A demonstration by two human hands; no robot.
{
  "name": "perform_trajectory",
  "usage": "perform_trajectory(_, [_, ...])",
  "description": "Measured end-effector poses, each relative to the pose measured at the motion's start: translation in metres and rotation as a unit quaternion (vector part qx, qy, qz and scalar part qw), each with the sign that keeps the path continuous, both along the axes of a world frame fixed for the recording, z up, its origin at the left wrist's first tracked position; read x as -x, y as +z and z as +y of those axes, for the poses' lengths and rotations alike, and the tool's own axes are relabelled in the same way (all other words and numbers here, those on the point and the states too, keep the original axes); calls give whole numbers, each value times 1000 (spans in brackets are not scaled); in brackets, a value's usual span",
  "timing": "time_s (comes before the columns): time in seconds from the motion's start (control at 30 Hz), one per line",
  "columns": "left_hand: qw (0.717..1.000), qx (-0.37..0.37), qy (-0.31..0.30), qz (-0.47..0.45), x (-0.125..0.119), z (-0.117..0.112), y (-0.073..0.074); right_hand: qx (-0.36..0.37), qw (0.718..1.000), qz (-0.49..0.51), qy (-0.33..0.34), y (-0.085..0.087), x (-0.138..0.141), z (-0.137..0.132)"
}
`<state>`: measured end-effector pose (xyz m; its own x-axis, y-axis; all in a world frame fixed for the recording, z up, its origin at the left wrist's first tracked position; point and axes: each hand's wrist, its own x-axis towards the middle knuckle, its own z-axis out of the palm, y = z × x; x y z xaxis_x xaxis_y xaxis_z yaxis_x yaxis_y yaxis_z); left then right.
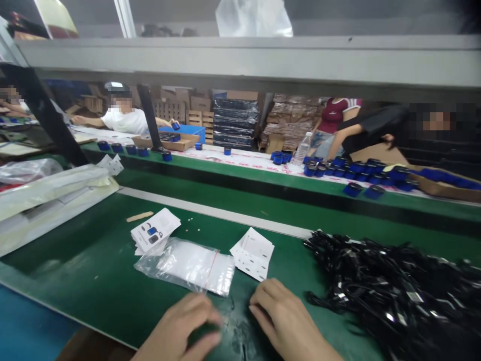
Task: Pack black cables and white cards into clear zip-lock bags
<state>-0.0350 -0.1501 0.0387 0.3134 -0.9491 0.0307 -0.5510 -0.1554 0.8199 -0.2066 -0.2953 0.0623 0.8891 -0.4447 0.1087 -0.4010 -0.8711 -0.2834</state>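
Observation:
My left hand [188, 318] is at the lower middle of the green worktop, thumb and fingers apart, slightly blurred, with nothing visible in it. It is just below a clear zip bag [221, 273] with a red line near its opening. My right hand [280, 311] rests palm down to the right, fingers loosely bent, the thumb a little apart; no held thing shows. Directly beyond it lies a small stack of printed leaflets [253, 253]. Another stack of leaflets [156, 233], its top sheet showing a blue device, partly touches the bags at the left.
A tangled heap of black cables [398, 291] covers the right side. Blue-and-black devices [361, 173] stand on the raised ledge with a plastic bottle [302, 146] and cardboard trays. White plastic packaging [56, 200] lies left. Co-workers stand across; a shelf beam [240, 57] spans above.

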Motion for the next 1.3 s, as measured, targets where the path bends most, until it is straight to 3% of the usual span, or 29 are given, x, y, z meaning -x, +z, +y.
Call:
perform_trajectory(0.13, [960,-41,-74,-267,-8,-55,10,89,996,-25,-18,-11,-10,-20])
perform_trajectory(0.23, [941,-116,-90,-305,-14,-75,6,84,996,-12,-9,-18,-9,-33])
perform_trajectory(0.37, [939,-157,-94,-292,-17,-72,7,56,998,-19,-16,-23,-6,-41])
perform_trajectory(0.5, [963,-154,-85,-204,-15,-79,18,9,999,-42,-24,-22,-2,-50])
perform_trajectory(0.6, [979,-131,-75,-137,-19,-107,24,-23,998,-59,-30,-19,0,-55])
perform_trajectory(0.73, [981,-128,-88,-115,-26,-150,25,-53,995,-81,-38,-18,2,-53])
perform_trajectory(0.83, [980,-125,-64,-140,-21,-166,21,-57,986,-114,-105,-20,5,-55])
perform_trajectory(0.93, [985,-99,-49,-136,-13,-168,15,-67,962,-159,-213,-25,7,-63])
perform_trajectory(1.0, [991,-77,-53,-92,-10,-167,10,-94,950,-181,-235,-28,8,-69])
perform_trajectory(1.17, [987,-35,-99,123,-2,-164,11,-209,932,-236,-180,-27,4,-73])
perform_trajectory(1.3, [960,-12,-75,271,21,-150,18,-316,891,-299,-133,-21,0,-64])
